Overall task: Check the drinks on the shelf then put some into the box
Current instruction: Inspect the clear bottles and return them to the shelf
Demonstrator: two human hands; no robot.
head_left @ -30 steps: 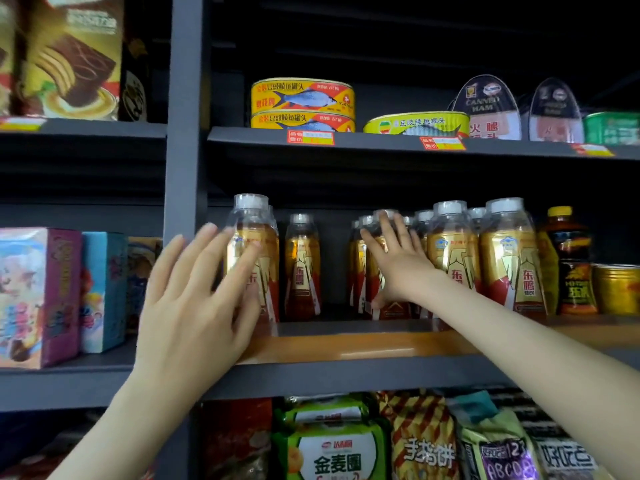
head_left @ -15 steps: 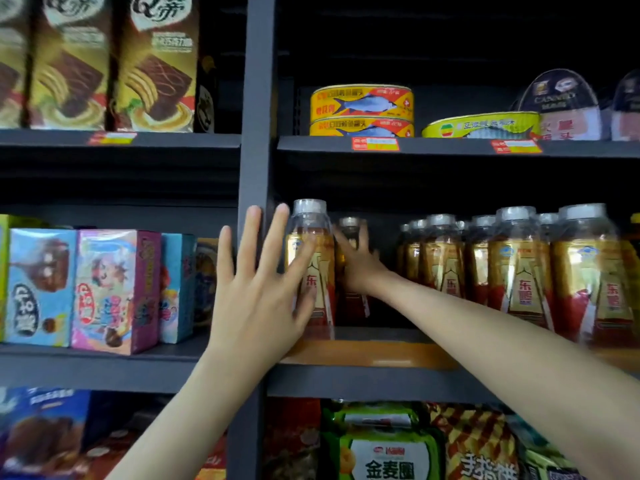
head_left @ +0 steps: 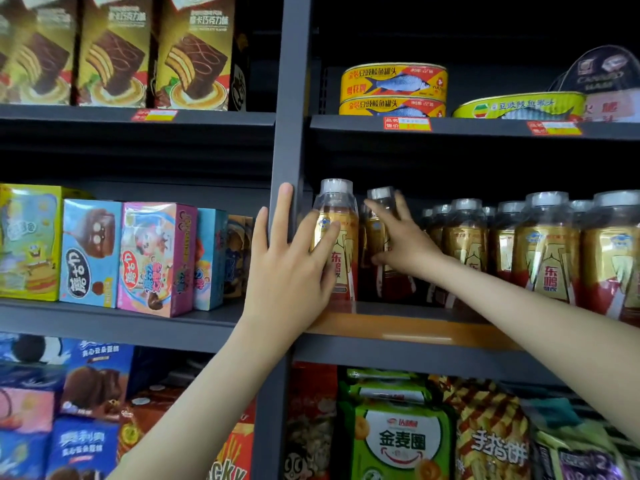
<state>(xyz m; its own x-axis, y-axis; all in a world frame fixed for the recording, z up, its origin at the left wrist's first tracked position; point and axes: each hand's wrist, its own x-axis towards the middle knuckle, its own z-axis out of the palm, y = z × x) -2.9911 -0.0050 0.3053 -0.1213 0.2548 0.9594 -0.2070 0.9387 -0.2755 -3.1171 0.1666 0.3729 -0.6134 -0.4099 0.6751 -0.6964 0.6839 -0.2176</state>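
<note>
Across the last second the right hand (head_left: 407, 245) has left the middle cluster of drinks and now lies on the second bottle (head_left: 381, 195), at the left end of the shelf (head_left: 415, 327). The left hand (head_left: 287, 275) has stayed at the front bottle (head_left: 346, 237).

That front bottle stands upright at the shelf's left front corner, just beside the upright post (head_left: 289, 98). The left hand's fingers (head_left: 285, 209) are straight and spread. Two lie up along the post and the others rest on the bottle's gold label, hiding its left side.

The second bottle stands behind and to the right of the first. The right palm covers most of it, so only the cap and part of the label show. The right fingers are splayed and fairly straight against it; whether the thumb hooks round the bottle cannot be told.

More bottles of the same drink (head_left: 543, 254) fill the shelf to the right; the last is cut off by the frame edge, and those at the back are dark and hard to count.

On the shelf above are fish tins (head_left: 393, 84) and a blurred ham tin (head_left: 602, 72), also cut off at the right. Snack boxes (head_left: 156, 258) stand in the left bay. Snack bags (head_left: 401, 434) lie below, partly hidden by the right forearm.
</note>
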